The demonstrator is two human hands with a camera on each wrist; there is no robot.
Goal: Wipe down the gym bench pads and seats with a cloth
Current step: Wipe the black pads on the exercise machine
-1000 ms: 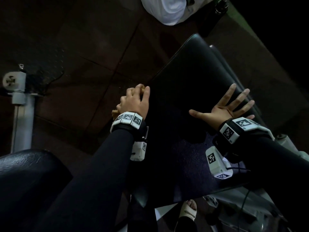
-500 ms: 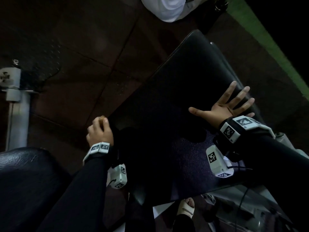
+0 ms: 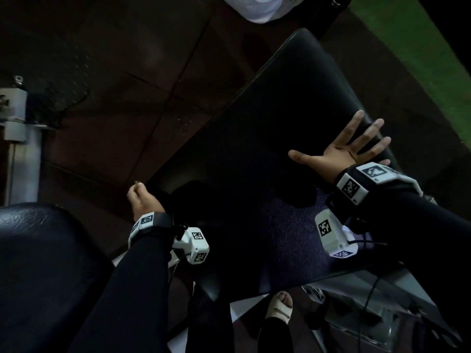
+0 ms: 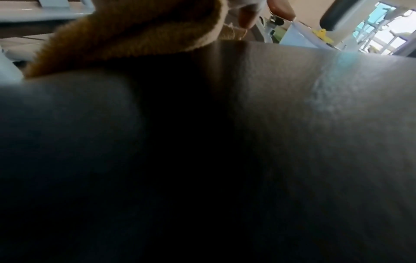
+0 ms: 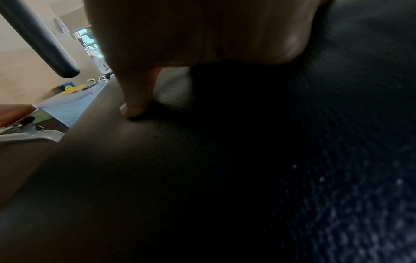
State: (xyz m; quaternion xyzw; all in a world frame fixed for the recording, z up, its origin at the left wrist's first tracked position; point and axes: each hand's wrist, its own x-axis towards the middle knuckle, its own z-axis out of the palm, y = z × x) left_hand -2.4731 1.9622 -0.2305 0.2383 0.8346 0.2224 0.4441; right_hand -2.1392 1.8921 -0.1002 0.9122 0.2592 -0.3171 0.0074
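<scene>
My left hand has come back along the left edge of the black bench pad. A second ago it was about halfway up that edge; now it sits at the pad's near left corner, close to my body. Its fingers are curled around the tan cloth, and only a scrap of the cloth peeks out above my knuckles in the head view. From the left wrist camera the cloth is bunched against the pad's side, touching the vinyl.

My right hand has not moved. It lies flat on the pad's right side, fingers spread and straight, holding nothing, just bracing the pad. The right wrist camera shows my thumb pressing into the textured surface.

I judge that this pull finishes one stroke down the pad's left edge. The broad top surface between my two hands is probably next, along with the far end of the pad near the white bag on the floor. A second pad sits to the left of the bench pad, near my left arm, and my cloth is nowhere near it. The lighting is too dim for me to tell which parts of the vinyl are already clean.
</scene>
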